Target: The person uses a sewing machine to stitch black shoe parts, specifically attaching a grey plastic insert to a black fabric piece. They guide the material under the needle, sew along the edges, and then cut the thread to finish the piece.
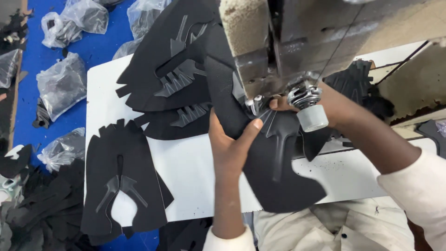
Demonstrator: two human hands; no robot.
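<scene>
Piece in hand: a flat black shoe-upper panel of matte fabric with a glossy grey overlay shaped like a stem and fanned ribs (278,167); it curves wide at its lower end and narrows toward the needle.
Where it is: on the white work table (195,167), its narrow end under the presser area of the grey metal sewing machine head (283,56), its broad end hanging over the near table edge toward my lap.
My left hand (230,146): fingers curled under the panel's left edge, thumb pressed on top near the ribs, pinching the panel.
My right hand (325,109): partly hidden behind the machine's ribbed metal knob with its clear cap (309,109); fingertips pressed together on the panel just beside the needle.
Edges: the machine head overhangs the panel's top; the table's near edge runs under the panel.
Open room: a bare white stretch lies between my left forearm and the stack at the left; right of the panel there is bare table too.
Count, loose panels: a fanned pile of at least three black uppers (176,69) behind my left hand, one stack (123,181) at the table's left corner.
Count, bags: about seven clear plastic bags (62,83) on the blue floor (102,46).
</scene>
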